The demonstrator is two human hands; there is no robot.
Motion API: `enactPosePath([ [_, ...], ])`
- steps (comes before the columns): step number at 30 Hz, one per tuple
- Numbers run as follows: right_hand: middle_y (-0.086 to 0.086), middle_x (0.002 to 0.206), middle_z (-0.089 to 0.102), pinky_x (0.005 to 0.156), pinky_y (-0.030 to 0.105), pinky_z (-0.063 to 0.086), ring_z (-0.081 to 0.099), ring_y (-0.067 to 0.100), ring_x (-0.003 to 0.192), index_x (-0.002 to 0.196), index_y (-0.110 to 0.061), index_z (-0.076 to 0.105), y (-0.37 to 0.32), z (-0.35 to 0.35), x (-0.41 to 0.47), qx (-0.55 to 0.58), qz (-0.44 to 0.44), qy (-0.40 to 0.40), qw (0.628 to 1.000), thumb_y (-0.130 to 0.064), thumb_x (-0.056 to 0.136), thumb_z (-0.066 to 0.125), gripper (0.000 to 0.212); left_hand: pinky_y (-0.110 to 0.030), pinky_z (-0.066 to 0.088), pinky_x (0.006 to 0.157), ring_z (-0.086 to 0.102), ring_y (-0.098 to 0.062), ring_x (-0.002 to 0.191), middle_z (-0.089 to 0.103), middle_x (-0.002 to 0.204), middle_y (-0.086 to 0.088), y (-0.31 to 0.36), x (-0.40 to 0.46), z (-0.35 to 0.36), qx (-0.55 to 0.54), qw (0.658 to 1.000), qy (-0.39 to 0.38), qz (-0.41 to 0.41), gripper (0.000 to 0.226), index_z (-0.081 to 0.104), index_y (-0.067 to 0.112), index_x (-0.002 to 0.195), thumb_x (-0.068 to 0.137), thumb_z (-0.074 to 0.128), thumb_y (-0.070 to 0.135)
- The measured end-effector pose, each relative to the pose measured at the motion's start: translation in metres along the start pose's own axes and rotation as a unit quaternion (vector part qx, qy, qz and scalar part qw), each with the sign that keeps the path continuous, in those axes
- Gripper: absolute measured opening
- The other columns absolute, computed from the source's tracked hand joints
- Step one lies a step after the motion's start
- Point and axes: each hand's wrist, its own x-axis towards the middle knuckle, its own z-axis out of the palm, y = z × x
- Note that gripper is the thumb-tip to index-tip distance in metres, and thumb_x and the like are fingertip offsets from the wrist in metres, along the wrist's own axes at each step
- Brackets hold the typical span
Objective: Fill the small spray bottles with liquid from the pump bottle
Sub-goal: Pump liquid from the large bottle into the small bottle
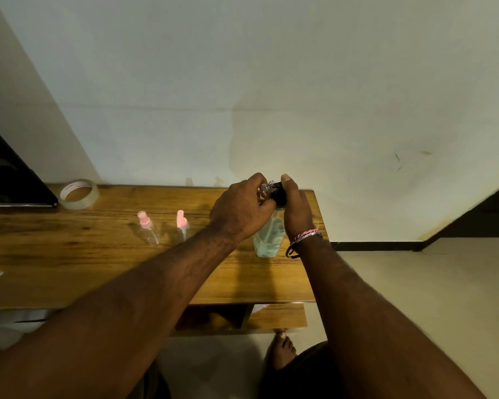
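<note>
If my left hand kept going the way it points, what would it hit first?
Most likely the right hand, just across the pump bottle top from the left hand; beyond lies the wall, though depth is unclear.

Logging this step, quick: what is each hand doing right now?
Left hand: holds a small clear bottle at the pump.
Right hand: grips the pump bottle's black pump head.
</note>
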Motion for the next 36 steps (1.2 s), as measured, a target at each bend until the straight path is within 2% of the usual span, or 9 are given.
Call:
enactPosePath([
  [5, -0.012, 0.072, 0.076, 0.062, 0.007, 0.047, 0.068, -0.005, 0.071, 0.083, -0.021, 0.075, -0.003, 0.004, -0.001, 0.002, -0.001, -0.001, 1.000, -0.044, 0.107, 0.045, 0.045, -0.034, 0.056, 0.062, 0.065, -0.015, 0.073, 0.070, 0.086, 0.009, 0.000, 0.001, -0.005, -0.006, 1.000, 0.002, 0.007, 0.020, 0.061, 0.028, 0.109, 0.093, 0.067, 0.039],
  [11, -0.007, 0.080, 0.078, 0.077, 0.024, 0.048, 0.071, 0.001, 0.079, 0.084, -0.024, 0.077, 0.000, 0.004, -0.001, -0.007, -0.012, -0.001, 1.000, -0.053, 0.106, 0.041, 0.051, -0.037, 0.059, 0.064, 0.066, -0.016, 0.075, 0.070, 0.088, 0.009, 0.001, 0.001, -0.004, -0.020, 1.000, 0.003, 0.007, 0.021, 0.061, 0.028, 0.111, 0.093, 0.067, 0.037],
  [16, -0.008, 0.077, 0.077, 0.067, 0.014, 0.050, 0.069, -0.001, 0.075, 0.083, -0.022, 0.076, 0.000, 0.004, 0.000, 0.001, 0.000, 0.011, 1.000, -0.048, 0.106, 0.043, 0.048, -0.033, 0.056, 0.063, 0.066, -0.016, 0.076, 0.071, 0.089, 0.008, 0.000, 0.003, -0.003, -0.019, 1.000, 0.007, 0.008, 0.023, 0.062, 0.026, 0.114, 0.094, 0.068, 0.036],
  [19, -0.005, 0.070, 0.071, 0.060, 0.012, 0.049, 0.064, 0.001, 0.066, 0.082, -0.004, 0.073, -0.001, 0.004, 0.003, 0.009, -0.004, 0.019, 1.000, -0.037, 0.106, 0.050, 0.046, -0.034, 0.056, 0.063, 0.065, -0.017, 0.075, 0.070, 0.088, 0.008, -0.003, 0.001, 0.000, -0.008, 1.000, 0.002, 0.002, 0.023, 0.061, 0.027, 0.113, 0.093, 0.067, 0.037],
  [22, 0.005, 0.075, 0.066, 0.060, 0.015, 0.048, 0.060, 0.007, 0.068, 0.089, 0.011, 0.068, 0.000, 0.005, 0.003, 0.005, -0.024, 0.015, 1.000, -0.034, 0.104, 0.050, 0.051, -0.033, 0.054, 0.061, 0.064, -0.016, 0.074, 0.068, 0.087, 0.008, -0.007, 0.000, 0.003, -0.016, 1.000, 0.000, 0.003, 0.023, 0.061, 0.025, 0.113, 0.094, 0.068, 0.035],
  [25, 0.000, 0.074, 0.071, 0.063, 0.014, 0.050, 0.065, 0.005, 0.069, 0.084, -0.001, 0.074, 0.002, 0.004, 0.003, -0.010, -0.022, 0.008, 1.000, -0.039, 0.106, 0.049, 0.051, -0.030, 0.050, 0.060, 0.065, -0.017, 0.074, 0.069, 0.088, 0.007, -0.006, -0.002, 0.004, -0.031, 0.999, 0.007, 0.003, 0.024, 0.061, 0.024, 0.115, 0.094, 0.068, 0.034],
  [28, -0.009, 0.070, 0.075, 0.064, 0.011, 0.050, 0.068, -0.001, 0.070, 0.076, -0.021, 0.075, -0.001, 0.004, 0.002, -0.018, -0.008, -0.001, 1.000, -0.041, 0.108, 0.045, 0.048, -0.036, 0.058, 0.063, 0.066, -0.017, 0.076, 0.071, 0.090, 0.006, -0.004, -0.001, 0.003, -0.040, 0.999, 0.013, 0.006, 0.026, 0.062, 0.024, 0.116, 0.093, 0.068, 0.035],
  [31, -0.008, 0.068, 0.074, 0.064, 0.013, 0.050, 0.067, 0.000, 0.068, 0.075, -0.021, 0.074, -0.003, 0.004, 0.001, -0.007, -0.003, -0.001, 1.000, -0.042, 0.107, 0.045, 0.048, -0.038, 0.059, 0.064, 0.065, -0.015, 0.073, 0.069, 0.086, 0.009, -0.002, 0.000, 0.000, -0.031, 0.999, 0.007, 0.009, 0.023, 0.061, 0.026, 0.113, 0.093, 0.068, 0.035],
  [36, -0.008, 0.068, 0.073, 0.073, 0.028, 0.050, 0.066, 0.002, 0.069, 0.070, -0.021, 0.074, -0.004, 0.006, -0.001, 0.005, -0.003, 0.014, 1.000, -0.040, 0.107, 0.047, 0.050, -0.038, 0.057, 0.064, 0.065, -0.016, 0.074, 0.069, 0.085, 0.009, -0.001, 0.001, -0.002, -0.021, 1.000, 0.004, 0.006, 0.020, 0.061, 0.028, 0.110, 0.093, 0.067, 0.037],
])
